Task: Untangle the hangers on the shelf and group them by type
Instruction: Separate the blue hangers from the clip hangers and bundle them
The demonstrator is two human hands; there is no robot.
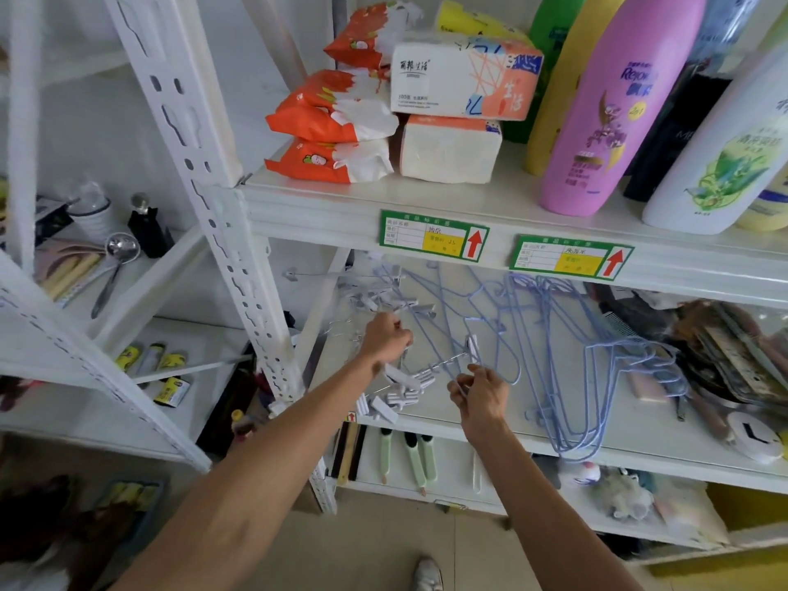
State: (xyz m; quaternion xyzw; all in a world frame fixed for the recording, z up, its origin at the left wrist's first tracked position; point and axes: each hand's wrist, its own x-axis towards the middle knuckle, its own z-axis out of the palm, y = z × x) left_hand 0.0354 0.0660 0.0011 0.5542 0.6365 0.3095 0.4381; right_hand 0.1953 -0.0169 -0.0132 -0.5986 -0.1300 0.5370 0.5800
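Nearest, at the shelf's front edge, the right hand pinches one wire of the blue hangers spread toward 3 o'clock, while at its 10 o'clock the left hand grips a tangled clip hanger, probably to pull the two types apart.

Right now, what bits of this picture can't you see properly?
All in the head view:
1. Whether the left hand grips anything: its own knuckles cover its fingertips.
2. How many blue wire hangers there are: they overlap in a tangle.
3. Their far ends: the upper shelf edge hides them.
4. Writing on the price label: too small and blurred.
5. Top of the pink bottle: cut off by the picture's top edge.
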